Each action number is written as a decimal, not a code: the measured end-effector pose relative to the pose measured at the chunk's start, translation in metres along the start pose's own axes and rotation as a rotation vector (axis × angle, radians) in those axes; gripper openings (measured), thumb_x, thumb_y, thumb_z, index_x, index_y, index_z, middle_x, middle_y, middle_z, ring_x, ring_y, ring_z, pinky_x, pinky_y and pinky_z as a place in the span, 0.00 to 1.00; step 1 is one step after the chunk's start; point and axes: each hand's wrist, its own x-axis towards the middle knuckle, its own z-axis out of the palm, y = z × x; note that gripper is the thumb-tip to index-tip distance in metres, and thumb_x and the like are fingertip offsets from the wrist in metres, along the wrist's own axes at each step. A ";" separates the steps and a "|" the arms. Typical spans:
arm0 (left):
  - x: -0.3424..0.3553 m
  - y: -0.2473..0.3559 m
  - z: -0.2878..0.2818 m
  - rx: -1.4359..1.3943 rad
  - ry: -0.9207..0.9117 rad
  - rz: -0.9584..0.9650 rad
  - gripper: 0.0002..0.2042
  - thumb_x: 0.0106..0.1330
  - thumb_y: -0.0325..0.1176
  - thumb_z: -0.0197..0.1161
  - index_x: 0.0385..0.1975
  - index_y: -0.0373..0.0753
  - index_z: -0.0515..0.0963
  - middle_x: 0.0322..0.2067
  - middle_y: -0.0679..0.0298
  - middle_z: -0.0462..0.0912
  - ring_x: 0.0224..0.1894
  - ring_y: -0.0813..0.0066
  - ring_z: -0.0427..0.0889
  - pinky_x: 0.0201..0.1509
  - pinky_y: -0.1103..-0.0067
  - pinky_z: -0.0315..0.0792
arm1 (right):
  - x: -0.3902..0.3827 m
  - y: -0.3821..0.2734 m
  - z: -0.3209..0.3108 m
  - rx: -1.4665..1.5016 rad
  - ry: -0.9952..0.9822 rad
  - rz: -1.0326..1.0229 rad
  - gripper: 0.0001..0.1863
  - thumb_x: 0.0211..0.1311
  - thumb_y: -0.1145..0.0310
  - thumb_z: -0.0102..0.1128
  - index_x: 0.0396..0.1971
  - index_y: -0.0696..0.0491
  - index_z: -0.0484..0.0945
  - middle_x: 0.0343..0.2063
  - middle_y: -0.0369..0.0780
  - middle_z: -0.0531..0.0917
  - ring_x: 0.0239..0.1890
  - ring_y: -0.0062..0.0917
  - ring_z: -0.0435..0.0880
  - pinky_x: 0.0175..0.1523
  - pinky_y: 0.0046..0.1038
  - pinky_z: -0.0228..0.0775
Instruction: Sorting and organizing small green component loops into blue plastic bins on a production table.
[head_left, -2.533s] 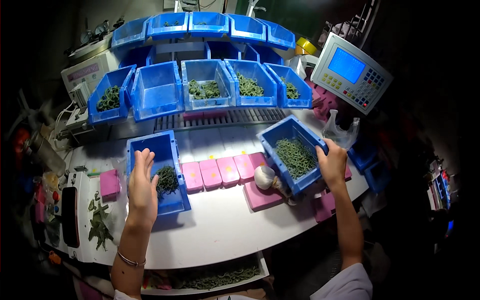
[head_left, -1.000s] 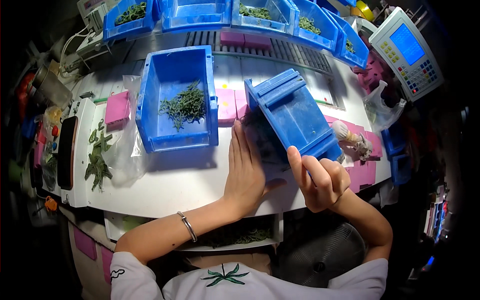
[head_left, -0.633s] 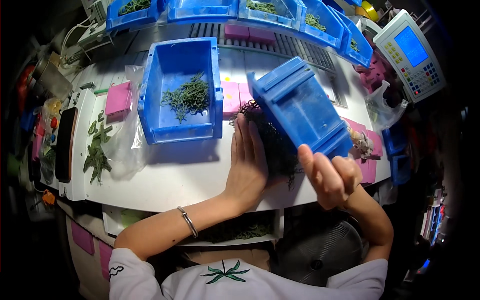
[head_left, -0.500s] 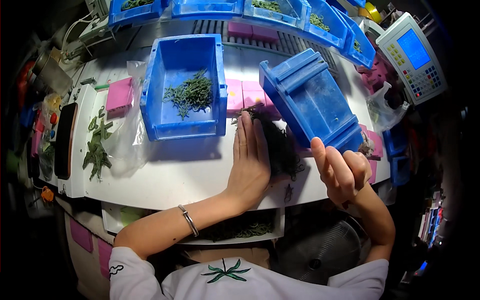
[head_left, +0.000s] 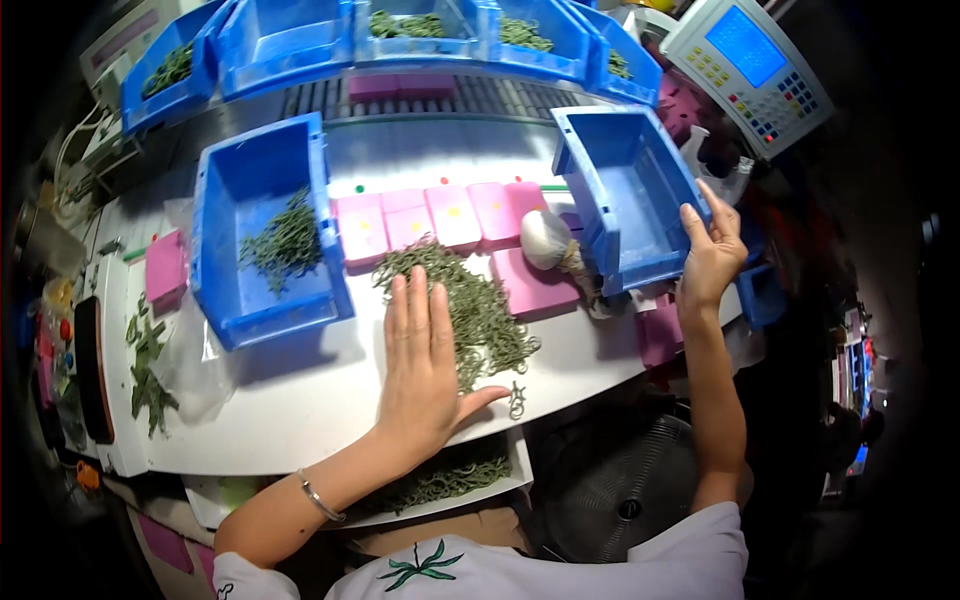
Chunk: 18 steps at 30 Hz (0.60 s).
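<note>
A loose heap of small green curly pieces [head_left: 480, 320] lies on the white worktop [head_left: 300, 410]. My left hand [head_left: 418, 365] rests flat at its left edge, fingers extended, thumb out. My right hand [head_left: 712, 250] grips the corner of a blue plastic bin [head_left: 640, 200], which is raised and tilted with its empty inside showing. Another blue bin [head_left: 222, 230] stands to the left, holding a small clump of similar pieces. Behind the heap is a row of pink blocks [head_left: 452, 215]. A white bulb-headed object [head_left: 545, 240] sits beside a larger pink block [head_left: 535, 285].
Blue bins [head_left: 285, 40] line the back above a roller rack [head_left: 500, 100]. A keypad console [head_left: 745, 75] stands back right. A clear bag [head_left: 200, 370], green offcuts [head_left: 145, 380] and a dark phone-shaped object [head_left: 92, 370] are at left. An open drawer [head_left: 520, 455] and fan [head_left: 625, 470] are below.
The right bin was upside down and now shows its inside, lifted off the heap of green pieces. My right hand moved right with it; my left hand shifted left and down.
</note>
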 end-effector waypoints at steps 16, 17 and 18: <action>-0.016 0.019 0.000 -0.049 -0.131 0.156 0.18 0.47 0.33 0.67 0.39 0.37 0.76 0.59 0.48 0.59 0.64 0.39 0.45 0.62 0.53 0.47 | -0.026 -0.001 -0.023 -0.653 0.055 -0.448 0.20 0.52 0.77 0.57 0.48 0.58 0.72 0.46 0.45 0.70 0.47 0.34 0.70 0.56 0.31 0.58; -0.019 0.018 -0.003 -0.073 -0.121 0.132 0.17 0.47 0.31 0.68 0.39 0.37 0.76 0.58 0.47 0.59 0.64 0.39 0.46 0.61 0.53 0.50 | -0.045 -0.012 -0.023 -0.608 0.065 -0.561 0.15 0.51 0.79 0.56 0.42 0.60 0.74 0.41 0.45 0.73 0.44 0.35 0.71 0.53 0.32 0.62; -0.021 0.021 -0.005 -0.107 -0.021 0.125 0.16 0.46 0.25 0.66 0.37 0.36 0.77 0.53 0.48 0.65 0.59 0.41 0.58 0.57 0.60 0.60 | -0.066 -0.018 -0.028 -0.400 -0.153 -0.677 0.11 0.50 0.78 0.57 0.36 0.60 0.76 0.34 0.44 0.76 0.38 0.35 0.74 0.46 0.31 0.67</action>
